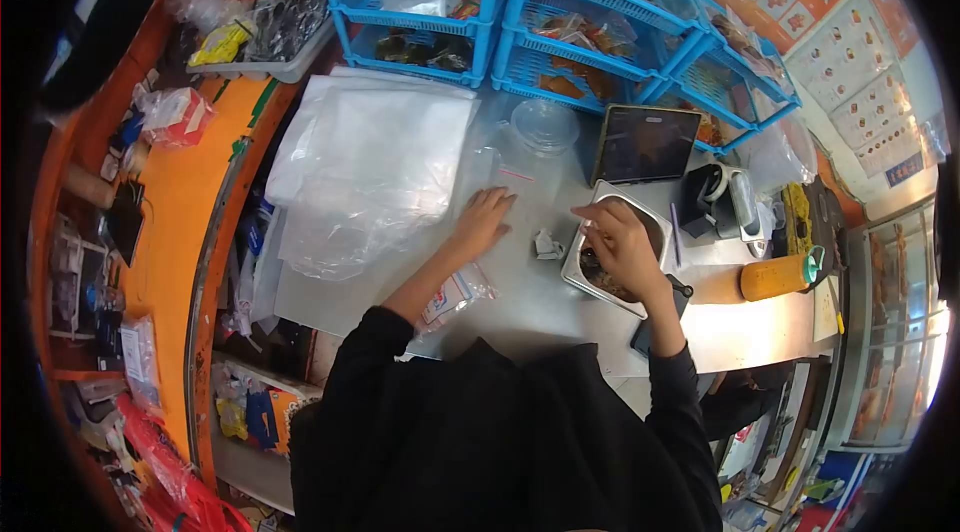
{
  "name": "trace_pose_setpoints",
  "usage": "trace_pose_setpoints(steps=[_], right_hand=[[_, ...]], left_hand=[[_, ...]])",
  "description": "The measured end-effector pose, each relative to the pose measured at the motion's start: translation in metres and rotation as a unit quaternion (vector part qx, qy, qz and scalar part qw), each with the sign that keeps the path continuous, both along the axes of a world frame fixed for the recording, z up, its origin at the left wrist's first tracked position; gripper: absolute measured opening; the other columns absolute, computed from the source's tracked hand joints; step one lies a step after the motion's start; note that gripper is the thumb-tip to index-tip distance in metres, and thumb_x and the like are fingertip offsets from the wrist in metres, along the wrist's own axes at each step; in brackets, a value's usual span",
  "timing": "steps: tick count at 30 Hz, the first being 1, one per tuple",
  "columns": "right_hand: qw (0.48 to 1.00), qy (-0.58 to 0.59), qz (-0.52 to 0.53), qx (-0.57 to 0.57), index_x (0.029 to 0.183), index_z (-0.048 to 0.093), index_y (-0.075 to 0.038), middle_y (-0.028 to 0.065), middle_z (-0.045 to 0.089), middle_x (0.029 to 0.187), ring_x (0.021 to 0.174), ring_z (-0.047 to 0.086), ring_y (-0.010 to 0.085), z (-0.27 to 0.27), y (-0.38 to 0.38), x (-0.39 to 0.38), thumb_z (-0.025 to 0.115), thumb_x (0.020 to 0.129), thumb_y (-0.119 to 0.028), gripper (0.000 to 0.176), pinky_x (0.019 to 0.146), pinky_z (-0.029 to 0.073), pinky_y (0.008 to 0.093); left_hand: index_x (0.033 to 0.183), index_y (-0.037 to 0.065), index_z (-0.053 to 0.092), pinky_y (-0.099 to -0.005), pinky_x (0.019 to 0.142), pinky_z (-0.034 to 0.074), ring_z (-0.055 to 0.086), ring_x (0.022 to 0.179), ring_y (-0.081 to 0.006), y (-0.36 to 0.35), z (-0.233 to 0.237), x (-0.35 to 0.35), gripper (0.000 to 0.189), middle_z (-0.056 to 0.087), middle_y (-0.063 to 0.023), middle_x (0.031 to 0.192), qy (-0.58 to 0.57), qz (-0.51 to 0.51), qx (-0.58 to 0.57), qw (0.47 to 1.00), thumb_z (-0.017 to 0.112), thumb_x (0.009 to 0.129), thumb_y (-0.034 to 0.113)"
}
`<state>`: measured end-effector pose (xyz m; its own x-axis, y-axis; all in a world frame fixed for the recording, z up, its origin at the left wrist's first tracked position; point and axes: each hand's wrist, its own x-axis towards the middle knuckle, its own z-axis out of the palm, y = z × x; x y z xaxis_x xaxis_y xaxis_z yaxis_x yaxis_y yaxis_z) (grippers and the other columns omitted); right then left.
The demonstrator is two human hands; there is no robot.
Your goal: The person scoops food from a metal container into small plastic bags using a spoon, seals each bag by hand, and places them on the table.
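My left hand lies on the metal tabletop, fingers stretched out, beside a pile of clear plastic sheets or bags. Under my left forearm is a clear zip bag with printed contents. Over a rectangular steel container my right hand is closed in a pinch; what its fingertips hold is too small to name. Dark brown bits show inside the container, partly hidden by that hand. A crumpled whitish scrap sits just left of the container.
Blue tiered baskets with packets line the back. A tablet leans behind the container, near a clear round tub. To the right are a black-and-white device, an orange bottle and a dark phone-like object.
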<state>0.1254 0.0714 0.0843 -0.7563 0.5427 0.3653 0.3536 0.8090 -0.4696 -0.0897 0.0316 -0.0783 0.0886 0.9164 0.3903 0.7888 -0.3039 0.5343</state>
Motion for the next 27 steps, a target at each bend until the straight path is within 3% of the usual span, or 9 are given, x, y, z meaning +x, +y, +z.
trace_pose_setpoints(steps=[5,7,9,12,16,19,21,23,27], right_hand=[[0.987,0.038,-0.111,-0.106,0.092,0.058,-0.003,0.0122,0.056,0.083,0.073,0.054,0.0249,0.002,-0.04,0.05,0.057,0.073,-0.002,0.019,0.064,0.044,0.0307],[0.97,0.038,-0.168,-0.169,0.093,0.059,-0.003,0.0112,0.057,0.082,0.068,0.056,0.0204,0.007,-0.059,0.061,0.057,0.075,-0.002,0.018,0.059,0.045,0.0275],[0.976,0.064,-0.172,-0.117,0.093,0.059,-0.002,0.0103,0.058,0.086,0.068,0.057,0.0182,-0.006,-0.066,0.073,0.057,0.075,-0.001,0.018,0.058,0.046,0.0248],[0.956,0.133,-0.207,-0.157,0.091,0.059,-0.001,0.0095,0.058,0.081,0.064,0.054,0.0135,-0.016,-0.086,0.062,0.063,0.071,-0.003,0.02,0.057,0.045,0.023],[0.932,0.145,-0.22,-0.249,0.088,0.059,-0.001,0.0066,0.057,0.071,0.055,0.05,0.0111,-0.03,-0.099,0.043,0.068,0.067,-0.007,0.024,0.053,0.043,0.022],[0.937,0.093,-0.209,-0.264,0.081,0.058,-0.001,0.0041,0.057,0.068,0.052,0.049,0.0093,-0.043,-0.102,0.044,0.067,0.07,-0.009,0.016,0.049,0.04,0.0198],[0.824,0.279,-0.23,-0.436,0.079,0.057,-0.002,0.0033,0.057,0.067,0.054,0.05,0.0085,-0.046,-0.105,0.042,0.064,0.074,-0.009,0.011,0.049,0.041,0.0204],[0.78,0.347,-0.225,-0.469,0.08,0.056,-0.002,0.0034,0.057,0.068,0.055,0.051,0.0082,-0.052,-0.105,0.042,0.063,0.075,-0.008,0.01,0.05,0.041,0.0207],[0.687,0.433,-0.235,-0.534,0.092,0.052,-0.004,0.002,0.056,0.069,0.055,0.049,0.008,-0.063,-0.11,0.034,0.058,0.077,-0.003,0.016,0.052,0.04,0.0194]], left_hand=[[0.079,0.005,0.052,-0.0361,0.078,0.036,0.044,0.093,-0.0238,0.03,-0.021,0.011,0.014,0.049,-0.0064,0.092,0.045,0.07,0.041,0.996,0.059,0.07,0.014],[0.081,0.005,0.052,-0.0362,0.072,0.039,0.049,0.084,-0.025,0.024,-0.011,0.015,0.011,0.052,-0.008,0.087,0.05,0.069,0.068,0.994,0.056,0.075,0.012],[0.083,0.005,0.051,-0.0355,0.063,0.042,0.054,0.07,-0.0255,0.022,0.0,0.019,0.009,0.056,-0.0094,0.076,-0.139,0.114,-0.017,0.984,0.052,0.079,0.014],[0.088,0.006,0.052,-0.0328,0.057,0.044,0.056,0.061,-0.0234,-0.01,0.065,0.045,0.011,0.057,-0.0108,0.07,-0.257,0.053,-0.094,0.96,0.05,0.082,0.016],[0.088,0.004,0.055,-0.025,0.061,0.043,0.055,0.068,-0.0111,-0.052,0.107,0.083,0.013,0.057,-0.0057,0.075,-0.289,-0.234,-0.182,0.91,0.056,0.08,0.014],[0.091,0.002,0.053,-0.0248,0.067,0.043,0.053,0.074,-0.0097,-0.071,0.091,0.103,0.019,0.057,-0.0042,0.082,-0.424,-0.175,-0.061,0.886,0.06,0.077,0.011],[0.094,0.001,0.051,-0.0247,0.074,0.042,0.053,0.079,-0.0108,-0.083,0.083,0.113,0.024,0.056,-0.0048,0.087,-0.528,-0.151,-0.091,0.831,0.062,0.075,0.01],[0.097,0.003,0.051,-0.0245,0.073,0.044,0.054,0.083,-0.0099,-0.094,0.088,0.124,0.024,0.055,-0.0023,0.083,-0.648,-0.082,-0.109,0.749,0.061,0.078,0.013],[0.096,0.001,0.052,-0.0237,0.076,0.043,0.054,0.083,-0.0094,-0.097,0.062,0.113,0.019,0.056,-0.0029,0.085,-0.616,-0.13,-0.163,0.76,0.057,0.08,0.008]])
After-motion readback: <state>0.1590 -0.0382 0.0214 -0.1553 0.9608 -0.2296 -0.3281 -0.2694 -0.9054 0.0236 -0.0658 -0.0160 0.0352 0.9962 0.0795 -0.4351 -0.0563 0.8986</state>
